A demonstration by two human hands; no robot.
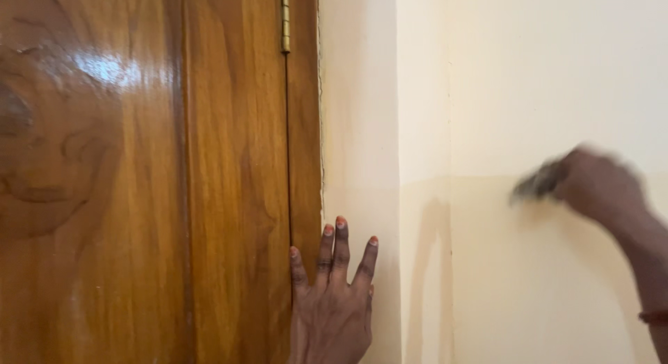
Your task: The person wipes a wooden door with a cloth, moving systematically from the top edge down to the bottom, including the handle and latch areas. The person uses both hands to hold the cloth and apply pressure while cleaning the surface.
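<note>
While the left hand (330, 308) lies flat and open against the upright surfaces, fingers spread and pointing up, it holds nothing; its palm straddles the seam where the door frame (304, 127) meets the wall (358, 127). Its little finger rests on the wood and the others on the cream paint. Left of the frame stands the glossy brown door (104, 183), with a brass hinge (285, 19) near the top edge of the view.

Off to the right, the right hand (602, 186) is blurred and closed around a small dark grey thing, perhaps a pad or brush (536, 183); I cannot tell which. Its long axis runs nearly level, tilted slightly, with the free end pointing left and a little down, toward the wall's corner (449, 197). It sits against the right-hand wall face, just below the line where paler paint above meets the slightly darker band beneath. A reddish band (654, 317) circles the right wrist.
</note>
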